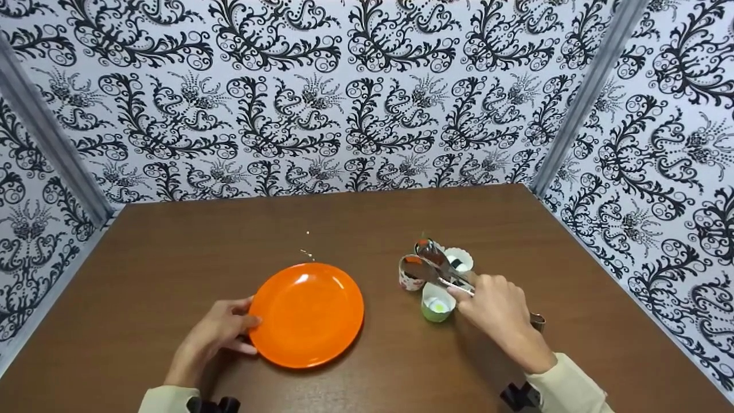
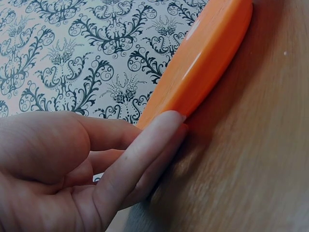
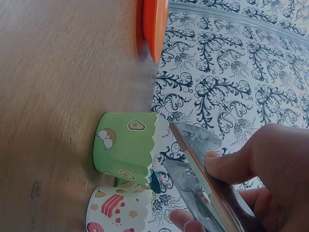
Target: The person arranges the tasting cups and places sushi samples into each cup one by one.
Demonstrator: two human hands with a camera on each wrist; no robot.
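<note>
My left hand (image 1: 221, 330) pinches the left rim of an orange plate (image 1: 307, 315) on the table; in the left wrist view the fingers (image 2: 149, 145) meet the plate's edge. Metal tongs (image 1: 444, 272) are gripped in my right hand (image 1: 496, 304), their ends apart over a cluster of paper cups. Nearest is a green cup (image 3: 125, 145) with avocado prints and something white and yellow-green inside. Beside it stands a white cup with cake prints (image 3: 118, 210), holding something orange and dark. A white scalloped cup (image 1: 464, 257) has a black-and-white piece in it. The tongs partly hide the cups behind.
Small pale crumbs (image 1: 307, 252) lie on the brown wooden table (image 1: 229, 246) beyond the plate. Patterned black-and-white panels (image 1: 321, 97) with grey corner posts enclose the back and sides. The tongs' rear end (image 1: 537, 321) sticks out past my right wrist.
</note>
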